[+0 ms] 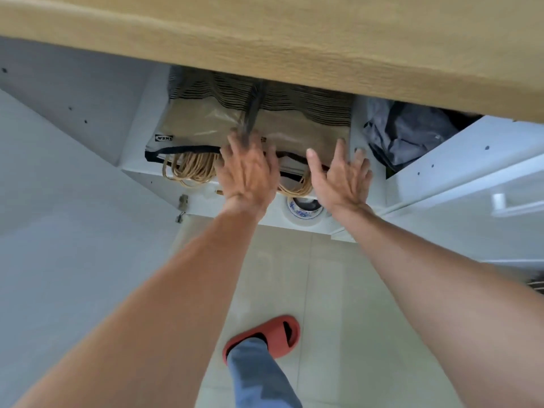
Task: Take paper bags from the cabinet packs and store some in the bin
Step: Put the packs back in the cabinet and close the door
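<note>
Head view, lower centre: a foot in a red slipper (272, 337) stands on the pale floor tiles (338, 290). Above it both bare arms reach up-frame. Left hand (250, 172) and right hand (344, 175) each show a loose, spread grip, fingers straight, holding nothing, at the mouth of a tan storage bag (200, 125) in the white cabinet (135, 136). Paper bags' twisted handles (191, 167) spill from it, mid-frame, under the wooden worktop (294, 39).

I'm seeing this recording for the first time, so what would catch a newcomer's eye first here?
Two bare forearms reach into the open cabinet under the wooden countertop, the left hand and right hand spread open at a big woven bag stuffed with paper bags, whose twine handles spill out. Below, a red slipper stands on the pale floor tiles.
</note>
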The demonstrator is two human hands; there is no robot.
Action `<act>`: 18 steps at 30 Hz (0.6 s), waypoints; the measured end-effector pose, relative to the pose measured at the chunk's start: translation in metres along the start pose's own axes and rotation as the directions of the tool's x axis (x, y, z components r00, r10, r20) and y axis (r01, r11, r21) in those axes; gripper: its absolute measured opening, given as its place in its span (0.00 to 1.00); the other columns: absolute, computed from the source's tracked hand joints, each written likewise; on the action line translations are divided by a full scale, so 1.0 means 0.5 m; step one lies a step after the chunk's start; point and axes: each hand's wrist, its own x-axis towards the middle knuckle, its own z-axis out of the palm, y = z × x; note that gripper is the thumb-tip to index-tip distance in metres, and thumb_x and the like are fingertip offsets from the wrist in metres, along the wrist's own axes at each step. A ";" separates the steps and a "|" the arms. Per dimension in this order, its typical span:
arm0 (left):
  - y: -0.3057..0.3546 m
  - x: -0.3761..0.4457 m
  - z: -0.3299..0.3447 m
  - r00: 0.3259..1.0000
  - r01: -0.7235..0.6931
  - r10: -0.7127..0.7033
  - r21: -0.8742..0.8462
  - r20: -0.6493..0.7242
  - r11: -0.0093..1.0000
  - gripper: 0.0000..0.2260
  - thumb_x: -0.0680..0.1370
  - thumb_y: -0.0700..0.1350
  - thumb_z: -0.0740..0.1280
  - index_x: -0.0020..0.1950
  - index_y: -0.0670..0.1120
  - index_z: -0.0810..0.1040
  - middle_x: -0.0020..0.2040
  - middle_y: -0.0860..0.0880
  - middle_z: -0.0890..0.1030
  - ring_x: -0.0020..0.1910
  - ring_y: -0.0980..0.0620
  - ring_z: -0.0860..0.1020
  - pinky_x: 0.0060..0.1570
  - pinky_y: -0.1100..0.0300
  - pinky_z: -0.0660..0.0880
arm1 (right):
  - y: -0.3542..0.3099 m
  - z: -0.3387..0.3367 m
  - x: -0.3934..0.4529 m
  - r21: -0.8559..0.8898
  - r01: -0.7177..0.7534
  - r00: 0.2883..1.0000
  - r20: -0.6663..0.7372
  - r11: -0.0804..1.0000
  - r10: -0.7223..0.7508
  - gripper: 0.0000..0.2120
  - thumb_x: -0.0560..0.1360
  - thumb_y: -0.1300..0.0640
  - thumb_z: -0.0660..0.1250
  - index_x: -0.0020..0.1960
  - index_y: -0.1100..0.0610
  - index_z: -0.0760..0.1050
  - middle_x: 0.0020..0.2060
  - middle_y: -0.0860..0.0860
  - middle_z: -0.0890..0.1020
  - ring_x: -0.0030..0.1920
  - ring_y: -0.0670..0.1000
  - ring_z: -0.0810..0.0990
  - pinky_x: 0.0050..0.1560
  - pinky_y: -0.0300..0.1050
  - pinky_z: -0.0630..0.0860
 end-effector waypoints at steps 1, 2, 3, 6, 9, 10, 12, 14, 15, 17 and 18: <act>-0.029 -0.040 -0.014 0.999 -0.021 0.020 -0.027 -0.025 0.999 0.23 0.82 0.57 0.52 0.73 0.46 0.65 0.70 0.38 0.67 0.60 0.39 0.73 0.57 0.44 0.72 | 0.003 -0.005 -0.051 -0.017 0.034 0.999 0.014 0.999 -0.034 0.38 0.78 0.30 0.50 0.77 0.55 0.60 0.73 0.66 0.63 0.69 0.66 0.65 0.67 0.61 0.63; -0.065 -0.088 -0.030 0.999 -0.030 0.029 -0.049 -0.026 0.998 0.22 0.82 0.56 0.53 0.72 0.47 0.66 0.70 0.39 0.67 0.62 0.40 0.72 0.59 0.44 0.71 | 0.004 -0.010 -0.110 -0.042 0.091 0.995 0.047 0.995 -0.089 0.37 0.78 0.31 0.51 0.77 0.55 0.61 0.74 0.66 0.61 0.71 0.66 0.63 0.70 0.62 0.61; -0.108 -0.141 -0.046 1.000 -0.015 0.014 -0.061 -0.015 0.998 0.21 0.82 0.54 0.54 0.73 0.47 0.66 0.71 0.39 0.68 0.64 0.40 0.71 0.61 0.45 0.70 | 0.005 -0.013 -0.171 -0.069 0.156 0.984 0.098 0.985 -0.149 0.37 0.78 0.32 0.52 0.78 0.55 0.60 0.76 0.66 0.58 0.73 0.67 0.60 0.72 0.64 0.59; -0.250 -0.311 -0.107 0.992 0.124 -0.124 -0.066 0.012 0.990 0.19 0.81 0.50 0.59 0.70 0.45 0.70 0.70 0.39 0.71 0.64 0.38 0.72 0.61 0.43 0.69 | -0.009 -0.032 -0.347 -0.108 0.259 0.941 0.251 0.960 -0.226 0.38 0.79 0.33 0.50 0.81 0.54 0.52 0.79 0.64 0.48 0.78 0.66 0.50 0.76 0.63 0.48; -0.389 -0.482 -0.202 0.975 0.222 -0.222 -0.013 -0.003 0.975 0.20 0.79 0.50 0.56 0.68 0.44 0.73 0.67 0.39 0.73 0.62 0.38 0.74 0.59 0.43 0.71 | -0.082 -0.074 -0.508 -0.088 0.314 0.905 0.329 0.945 -0.270 0.41 0.77 0.31 0.42 0.82 0.56 0.53 0.79 0.65 0.47 0.78 0.66 0.51 0.76 0.64 0.48; -0.431 -0.536 -0.240 0.971 0.240 -0.240 -0.009 -0.014 0.971 0.21 0.78 0.51 0.55 0.68 0.45 0.72 0.67 0.40 0.74 0.62 0.38 0.74 0.59 0.43 0.70 | -0.118 -0.091 -0.557 -0.075 0.352 0.889 0.340 0.933 -0.308 0.42 0.76 0.31 0.40 0.81 0.56 0.54 0.79 0.66 0.48 0.78 0.67 0.53 0.76 0.65 0.50; -0.505 -0.638 -0.314 0.957 0.284 -0.285 -0.021 -0.058 0.959 0.22 0.78 0.52 0.54 0.68 0.45 0.72 0.68 0.40 0.73 0.63 0.38 0.73 0.59 0.44 0.69 | -0.198 -0.125 -0.647 -0.011 0.443 0.842 0.348 0.897 -0.412 0.42 0.75 0.32 0.41 0.80 0.57 0.57 0.79 0.67 0.51 0.77 0.67 0.57 0.75 0.65 0.53; -0.567 -0.728 -0.384 0.920 0.363 -0.368 -0.057 -0.137 0.930 0.22 0.78 0.51 0.55 0.68 0.45 0.73 0.68 0.39 0.73 0.63 0.37 0.72 0.60 0.45 0.67 | -0.282 -0.159 -0.733 0.056 0.558 0.767 0.345 0.828 -0.541 0.40 0.76 0.34 0.45 0.80 0.58 0.58 0.78 0.66 0.53 0.76 0.67 0.59 0.74 0.66 0.55; -0.592 -0.770 -0.415 0.900 0.387 -0.397 -0.090 -0.180 0.918 0.21 0.78 0.50 0.55 0.68 0.45 0.73 0.67 0.40 0.73 0.63 0.37 0.72 0.61 0.45 0.66 | -0.320 -0.173 -0.774 0.082 0.618 0.724 0.327 0.782 -0.607 0.39 0.77 0.35 0.47 0.80 0.58 0.59 0.78 0.66 0.55 0.76 0.67 0.60 0.73 0.67 0.57; -0.627 -0.845 -0.464 0.885 0.361 -0.383 -0.131 -0.265 0.923 0.18 0.79 0.48 0.56 0.66 0.46 0.74 0.67 0.40 0.73 0.64 0.37 0.72 0.63 0.46 0.64 | -0.393 -0.197 -0.853 0.108 0.720 0.641 0.276 0.686 -0.716 0.36 0.78 0.38 0.51 0.79 0.59 0.61 0.77 0.66 0.58 0.75 0.66 0.62 0.71 0.67 0.61; -0.638 -0.875 -0.481 0.891 0.323 -0.345 -0.122 -0.297 0.939 0.17 0.79 0.47 0.56 0.66 0.46 0.74 0.67 0.41 0.73 0.64 0.37 0.72 0.63 0.47 0.64 | -0.424 -0.206 -0.889 0.117 0.758 0.600 0.262 0.642 -0.756 0.35 0.78 0.39 0.53 0.79 0.59 0.61 0.77 0.66 0.58 0.75 0.66 0.62 0.71 0.67 0.62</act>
